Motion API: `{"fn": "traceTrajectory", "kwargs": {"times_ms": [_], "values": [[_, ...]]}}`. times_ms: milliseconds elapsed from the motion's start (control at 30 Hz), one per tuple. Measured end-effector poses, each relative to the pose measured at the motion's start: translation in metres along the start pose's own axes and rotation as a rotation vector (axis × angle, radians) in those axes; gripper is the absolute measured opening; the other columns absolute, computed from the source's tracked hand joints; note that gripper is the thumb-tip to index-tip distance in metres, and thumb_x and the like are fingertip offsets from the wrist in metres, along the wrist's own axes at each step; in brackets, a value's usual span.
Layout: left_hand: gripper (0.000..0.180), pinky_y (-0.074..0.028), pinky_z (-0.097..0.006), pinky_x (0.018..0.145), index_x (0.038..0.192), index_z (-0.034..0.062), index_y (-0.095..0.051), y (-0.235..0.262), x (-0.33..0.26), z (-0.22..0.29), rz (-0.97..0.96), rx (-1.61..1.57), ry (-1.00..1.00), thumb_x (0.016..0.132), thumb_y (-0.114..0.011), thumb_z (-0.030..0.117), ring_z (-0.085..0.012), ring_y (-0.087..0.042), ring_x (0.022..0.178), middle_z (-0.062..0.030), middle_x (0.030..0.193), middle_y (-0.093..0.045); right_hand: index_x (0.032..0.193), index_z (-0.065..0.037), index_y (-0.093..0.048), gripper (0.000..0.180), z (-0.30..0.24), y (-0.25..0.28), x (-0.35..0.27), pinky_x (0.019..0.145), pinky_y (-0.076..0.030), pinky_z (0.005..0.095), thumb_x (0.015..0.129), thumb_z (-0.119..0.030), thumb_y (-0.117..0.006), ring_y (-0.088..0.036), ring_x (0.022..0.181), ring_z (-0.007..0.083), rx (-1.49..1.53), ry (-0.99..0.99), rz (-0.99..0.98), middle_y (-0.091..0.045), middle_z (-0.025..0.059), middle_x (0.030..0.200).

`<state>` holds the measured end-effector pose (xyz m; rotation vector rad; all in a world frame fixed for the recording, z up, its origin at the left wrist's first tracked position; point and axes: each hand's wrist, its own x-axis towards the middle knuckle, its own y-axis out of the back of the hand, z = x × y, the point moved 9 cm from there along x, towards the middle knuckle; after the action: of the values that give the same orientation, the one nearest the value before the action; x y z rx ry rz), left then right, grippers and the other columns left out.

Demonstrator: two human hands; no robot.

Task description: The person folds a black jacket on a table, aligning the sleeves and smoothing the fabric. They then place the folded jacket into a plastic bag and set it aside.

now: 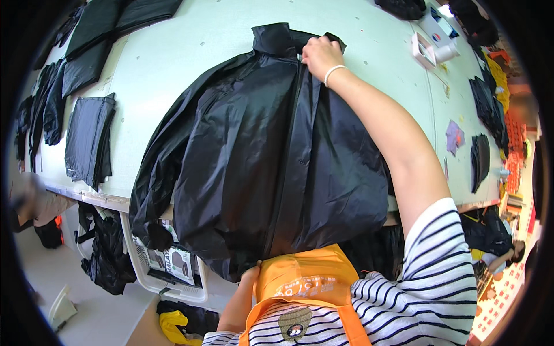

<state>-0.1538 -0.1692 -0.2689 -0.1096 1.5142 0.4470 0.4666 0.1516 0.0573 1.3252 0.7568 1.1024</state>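
A black rain jacket (pixel 236 144) lies front up across the table, its collar at the far end and its hem hanging over the near edge. At the collar, my right hand (pixel 321 56) pinches the top of the front opening beside the zip. My left hand (pixel 250 274) is low at the hem, close to my orange apron (pixel 306 268), with the thumb against the fabric and the other fingers mostly hidden. The jacket's left-hand sleeve lies along its side and droops over the table edge.
Folded black garments (pixel 89 138) lie on the pale green table (pixel 190 40) at the left, with more at far left and right. A white box (pixel 424 51) stands far right. Below the table edge is a white plastic basket (pixel 141 271) with packaged items. Other people are at both sides.
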Motion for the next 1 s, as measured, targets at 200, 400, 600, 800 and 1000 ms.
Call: {"fn": "traceTrajectory", "kwargs": {"times_ms": [200,400,600,800,1000], "values": [[0.085,-0.045,-0.032,0.089,0.112,-0.007,-0.062,0.012,-0.009,0.009,0.033,-0.008,0.028,0.068,-0.07,0.065,-0.024,-0.06,0.103,-0.0169,0.108,-0.065,0.083,-0.005,-0.06,0.016,0.012,-0.028,-0.026,0.077,-0.049,0.0394,0.076,-0.017,-0.07,-0.058,0.09,0.0292,0.695,-0.262,0.303,-0.058,0.0106,0.091],[0.022,-0.048,-0.027,0.061,0.086,-0.0011,-0.067,0.13,-0.21,0.358,-0.001,-0.191,-0.805,0.09,-0.061,0.02,-0.0098,-0.058,0.065,-0.0065,0.07,-0.065,0.09,0.003,-0.065,0.034,0.025,-0.084,-0.066,0.069,-0.051,0.0334,0.071,-0.023,-0.077,-0.066,0.073,0.0265,1.2,-0.678,0.056,-0.068,0.0164,0.079],[0.051,-0.05,-0.039,0.077,0.098,-0.0013,-0.061,0.248,-0.215,0.581,0.897,0.329,-0.957,0.081,-0.063,0.047,-0.0345,-0.063,0.091,-0.0185,0.099,-0.064,0.101,0.004,-0.064,0.025,0.001,-0.059,-0.082,0.071,-0.05,0.0344,0.084,-0.014,-0.061,-0.066,0.08,0.0329,1.267,-0.661,0.124,-0.066,0.0232,0.086],[0.053,-0.053,-0.042,0.067,0.078,-0.0032,-0.067,0.228,-0.163,0.651,0.796,0.715,-0.9,0.074,-0.069,0.049,-0.0338,-0.067,0.078,-0.021,0.083,-0.067,0.089,-0.001,-0.069,0.014,-0.006,-0.049,-0.076,0.061,-0.049,0.032,0.078,-0.009,-0.067,-0.063,0.066,0.0272,1.205,-0.672,0.399,-0.064,0.0141,0.075],[0.036,-0.051,-0.037,0.061,0.063,-0.0014,-0.064,0.238,-0.121,0.661,0.55,0.569,-0.996,0.074,-0.073,0.031,-0.0259,-0.067,0.067,-0.017,0.069,-0.066,0.08,-0.006,-0.069,0.006,-0.022,-0.057,-0.073,0.06,-0.049,0.0348,0.076,-0.01,-0.069,-0.062,0.068,0.0284,0.979,-0.745,0.366,-0.063,0.0093,0.076]]}}
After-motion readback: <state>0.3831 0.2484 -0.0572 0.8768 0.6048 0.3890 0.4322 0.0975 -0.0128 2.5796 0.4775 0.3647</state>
